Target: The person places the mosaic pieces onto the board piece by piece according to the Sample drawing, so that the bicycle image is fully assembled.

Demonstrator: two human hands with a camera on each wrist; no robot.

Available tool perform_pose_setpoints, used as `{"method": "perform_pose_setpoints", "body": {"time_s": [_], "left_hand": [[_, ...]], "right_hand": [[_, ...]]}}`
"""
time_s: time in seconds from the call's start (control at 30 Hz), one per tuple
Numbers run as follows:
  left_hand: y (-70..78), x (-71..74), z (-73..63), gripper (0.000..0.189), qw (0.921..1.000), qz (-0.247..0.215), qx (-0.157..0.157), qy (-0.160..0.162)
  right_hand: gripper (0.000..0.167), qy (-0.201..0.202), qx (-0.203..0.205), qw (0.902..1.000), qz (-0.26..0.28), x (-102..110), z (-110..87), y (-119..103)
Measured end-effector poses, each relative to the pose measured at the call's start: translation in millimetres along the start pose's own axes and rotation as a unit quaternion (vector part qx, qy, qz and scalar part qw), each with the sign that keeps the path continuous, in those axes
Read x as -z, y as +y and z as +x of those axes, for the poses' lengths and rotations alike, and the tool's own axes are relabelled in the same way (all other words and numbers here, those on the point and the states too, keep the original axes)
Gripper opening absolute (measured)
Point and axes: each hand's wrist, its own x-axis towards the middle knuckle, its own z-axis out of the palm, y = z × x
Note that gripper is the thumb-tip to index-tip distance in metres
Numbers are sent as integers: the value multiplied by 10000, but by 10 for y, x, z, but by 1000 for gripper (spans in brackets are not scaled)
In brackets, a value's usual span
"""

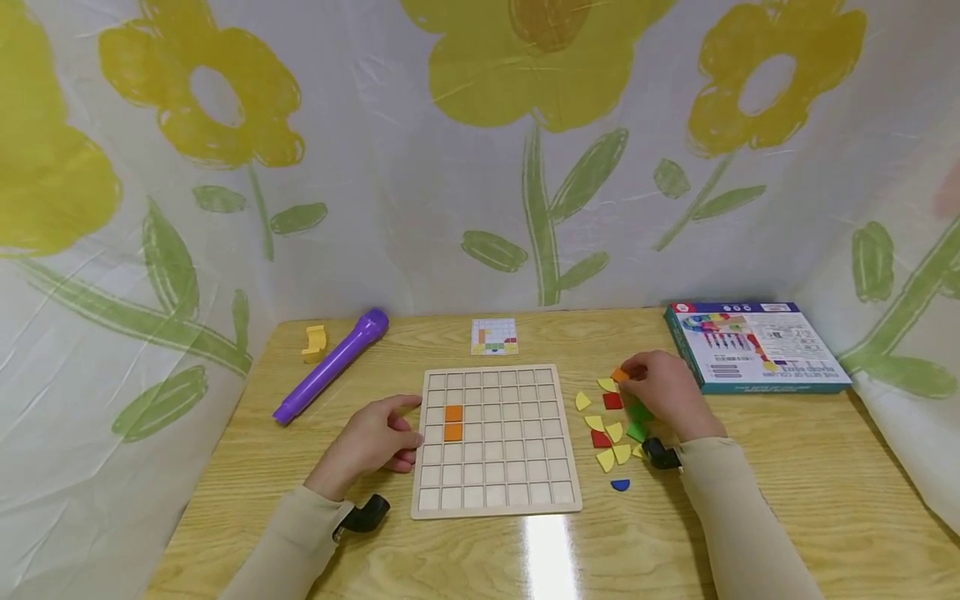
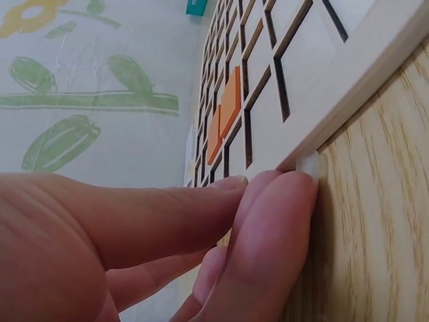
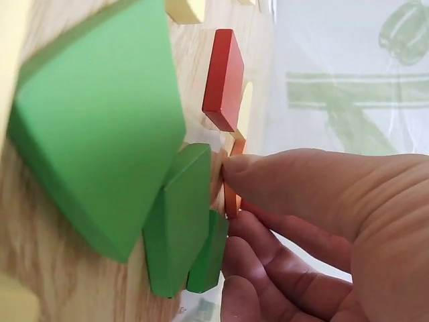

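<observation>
My left hand (image 1: 377,435) is at the left edge of a wooden grid board (image 1: 503,517); in the left wrist view its thumb and fingertips hold the rim. Two orange square tiles (image 1: 453,422) sit in neighbouring cells of the board, one above the other. To the right of the board, my right hand (image 1: 662,390) pinches an orange tile (image 1: 619,375) between thumb and fingers, partly hidden by them. Beneath and around this hand lie green tiles (image 3: 110,127), red tiles (image 1: 612,401) and several yellow quarter-round tiles (image 1: 593,423). A blue half-round tile (image 1: 620,484) lies nearer me.
Behind the board lies a small printed pattern card (image 1: 493,337). At the back left are a purple microphone-shaped tube (image 1: 331,367) and a yellow block-like piece (image 1: 314,343). A flat printed box (image 1: 757,347) is at the back right. Flower-printed fabric surrounds the table.
</observation>
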Motion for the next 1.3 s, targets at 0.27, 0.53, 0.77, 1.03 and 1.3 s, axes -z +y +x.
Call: {"method": "perform_pose_setpoints", "body": {"time_s": [0.27, 0.53, 0.77, 1.03, 1.3], "left_hand": [[-11, 10, -5, 66, 9999, 98, 71, 15], [3, 26, 10, 66, 10000, 33, 28, -39], [-3, 32, 3, 66, 10000, 21, 6, -67], [1, 46, 5, 66, 9999, 6, -30, -109], [2, 39, -24, 65, 9999, -38, -21, -147]], "right_hand": [[31, -27, 213, 9998, -30, 34, -55, -150], [25, -171, 1050, 9943, -16, -112, -215, -680], [18, -423, 1894, 9810, 8, -490, -427, -1187], [18, -716, 2557, 9641, -60, -854, -540, -1612], [15, -740, 2848, 9552, -332, -1073, -563, -1823]]}}
